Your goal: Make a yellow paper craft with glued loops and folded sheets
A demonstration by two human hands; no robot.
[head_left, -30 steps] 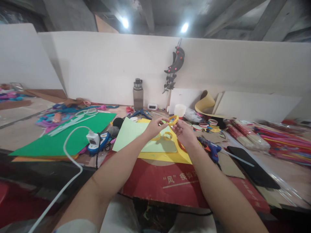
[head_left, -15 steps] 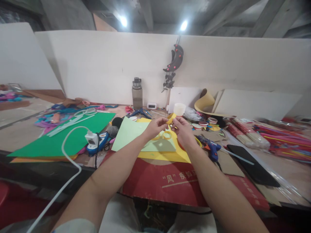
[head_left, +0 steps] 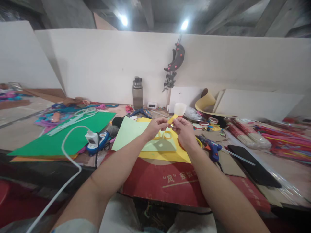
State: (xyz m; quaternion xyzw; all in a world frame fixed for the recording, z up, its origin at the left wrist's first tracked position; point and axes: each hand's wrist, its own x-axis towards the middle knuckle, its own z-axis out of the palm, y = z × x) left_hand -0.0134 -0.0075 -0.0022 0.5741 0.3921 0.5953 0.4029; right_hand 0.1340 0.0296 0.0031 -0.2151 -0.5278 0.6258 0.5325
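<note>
Between my two hands, above the pale green sheet (head_left: 136,136), is a small yellow strip (head_left: 173,119), perhaps bent into a loop. My left hand (head_left: 156,127) pinches its near left end between thumb and fingers. On the other side, my right hand (head_left: 184,130) grips the strip with closed fingertips. Two yellow rings (head_left: 167,135) lie on the pale green sheet just below the hands. Beneath that sheet is a larger yellow sheet (head_left: 155,156), resting on a red printed board (head_left: 145,181).
A blue glue gun (head_left: 214,151) and a black phone (head_left: 254,165) lie to the right. Left are a green sheet (head_left: 73,139) and a blue power strip (head_left: 97,148) with a white cable. A water bottle (head_left: 137,94) and a white cup (head_left: 180,109) stand behind.
The yellow strip has tilted and looks flatter and straighter between my fingers. Both hands have stayed nearly in place.
</note>
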